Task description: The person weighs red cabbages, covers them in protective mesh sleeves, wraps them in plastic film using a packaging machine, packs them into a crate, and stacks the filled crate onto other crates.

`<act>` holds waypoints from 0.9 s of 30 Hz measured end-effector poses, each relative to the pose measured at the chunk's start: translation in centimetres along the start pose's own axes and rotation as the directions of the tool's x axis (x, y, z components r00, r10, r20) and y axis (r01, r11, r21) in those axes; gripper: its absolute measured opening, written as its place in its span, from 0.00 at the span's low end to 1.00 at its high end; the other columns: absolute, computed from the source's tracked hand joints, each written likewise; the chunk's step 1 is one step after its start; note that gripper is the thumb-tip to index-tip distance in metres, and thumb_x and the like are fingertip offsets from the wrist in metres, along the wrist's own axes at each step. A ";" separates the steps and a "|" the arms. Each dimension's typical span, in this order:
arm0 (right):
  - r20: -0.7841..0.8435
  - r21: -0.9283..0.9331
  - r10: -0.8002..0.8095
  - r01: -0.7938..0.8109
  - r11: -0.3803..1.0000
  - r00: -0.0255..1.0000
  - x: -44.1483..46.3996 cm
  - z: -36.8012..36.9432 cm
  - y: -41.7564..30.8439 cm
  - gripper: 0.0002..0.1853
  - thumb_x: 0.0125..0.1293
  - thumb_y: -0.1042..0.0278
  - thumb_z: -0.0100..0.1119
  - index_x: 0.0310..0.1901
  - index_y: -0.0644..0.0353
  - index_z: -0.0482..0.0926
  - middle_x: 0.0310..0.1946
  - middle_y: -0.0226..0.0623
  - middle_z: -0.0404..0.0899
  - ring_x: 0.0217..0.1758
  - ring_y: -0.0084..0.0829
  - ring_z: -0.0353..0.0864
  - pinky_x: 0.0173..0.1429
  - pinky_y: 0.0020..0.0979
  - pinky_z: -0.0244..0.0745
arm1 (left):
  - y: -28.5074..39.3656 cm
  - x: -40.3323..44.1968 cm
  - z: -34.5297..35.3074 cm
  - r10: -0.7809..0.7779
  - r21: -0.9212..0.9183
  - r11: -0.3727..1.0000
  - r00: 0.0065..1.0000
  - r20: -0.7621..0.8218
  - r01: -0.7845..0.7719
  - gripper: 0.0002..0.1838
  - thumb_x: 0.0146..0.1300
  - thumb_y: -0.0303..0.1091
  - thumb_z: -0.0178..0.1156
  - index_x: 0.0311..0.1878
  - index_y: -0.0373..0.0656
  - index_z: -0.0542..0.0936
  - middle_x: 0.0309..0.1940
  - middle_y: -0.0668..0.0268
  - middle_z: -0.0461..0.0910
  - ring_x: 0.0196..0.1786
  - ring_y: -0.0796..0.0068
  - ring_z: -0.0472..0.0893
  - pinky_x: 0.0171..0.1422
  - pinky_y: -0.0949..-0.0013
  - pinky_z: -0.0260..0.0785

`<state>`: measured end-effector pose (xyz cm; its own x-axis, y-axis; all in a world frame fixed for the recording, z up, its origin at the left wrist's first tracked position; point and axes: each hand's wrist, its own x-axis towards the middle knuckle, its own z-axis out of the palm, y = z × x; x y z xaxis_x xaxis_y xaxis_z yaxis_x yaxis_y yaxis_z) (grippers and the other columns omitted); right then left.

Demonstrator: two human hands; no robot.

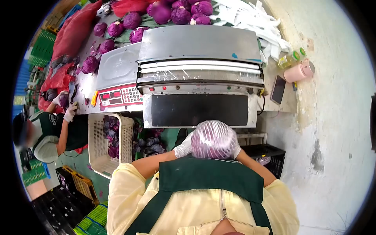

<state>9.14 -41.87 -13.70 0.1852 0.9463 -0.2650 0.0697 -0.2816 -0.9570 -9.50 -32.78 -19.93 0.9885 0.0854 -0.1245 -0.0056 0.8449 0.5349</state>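
A purple cabbage (pixel 214 140) in clear plastic film and a white net is held close in front of my chest. My left hand (pixel 183 147), in a whitish glove, is closed against its left side. My right hand (pixel 236 150) grips the right side, mostly hidden behind the cabbage. Just beyond stands a steel film-wrapping machine (pixel 199 43) with a dark plate (pixel 199 110) at its front and film across its rollers. A scale (pixel 119 74) with a red keypad adjoins it on the left.
Purple cabbages (pixel 181 15) lie behind the machine, beside white net sleeves (pixel 250 19). A phone (pixel 278 89), pink bottle (pixel 299 72) and wall are right. A crate (pixel 94 145) with trimmed leaves stands lower left. A co-worker (pixel 51 129) handles a cabbage at far left.
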 end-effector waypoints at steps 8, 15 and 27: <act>0.634 0.645 -0.329 -0.244 0.724 0.700 2.9 6.3 -17.8 0.16 0.73 0.61 0.49 0.54 0.64 0.74 0.49 0.42 0.79 0.53 0.34 0.79 0.64 0.34 0.68 | 9.0 -4.3 9.2 -0.225 -0.363 0.915 0.969 -0.103 0.174 0.27 0.74 0.49 0.37 0.65 0.40 0.67 0.62 0.59 0.72 0.63 0.61 0.72 0.72 0.58 0.60; -0.273 0.687 -0.074 0.249 0.683 0.959 -3.0 5.9 -9.9 0.15 0.76 0.61 0.45 0.54 0.62 0.72 0.42 0.38 0.81 0.48 0.23 0.80 0.57 0.27 0.72 | 13.2 -6.3 12.4 -0.383 -0.385 0.881 0.892 -0.241 0.274 0.34 0.72 0.60 0.39 0.65 0.38 0.67 0.61 0.56 0.73 0.62 0.58 0.73 0.70 0.54 0.63; -0.598 0.781 0.376 0.620 0.074 0.708 -25.8 -5.9 9.6 0.30 0.74 0.43 0.34 0.61 0.60 0.71 0.55 0.40 0.78 0.57 0.35 0.77 0.65 0.39 0.71 | -1.3 9.0 21.2 -0.613 0.784 0.483 0.790 -0.016 0.391 0.32 0.74 0.53 0.44 0.74 0.44 0.55 0.67 0.56 0.65 0.72 0.64 0.62 0.74 0.60 0.52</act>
<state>10.80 -69.91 -15.39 0.7432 0.4695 -0.4767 -0.6457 0.6901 -0.3270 2.59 -44.30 -3.99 0.7820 -0.4422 -0.4393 0.5015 0.0279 0.8647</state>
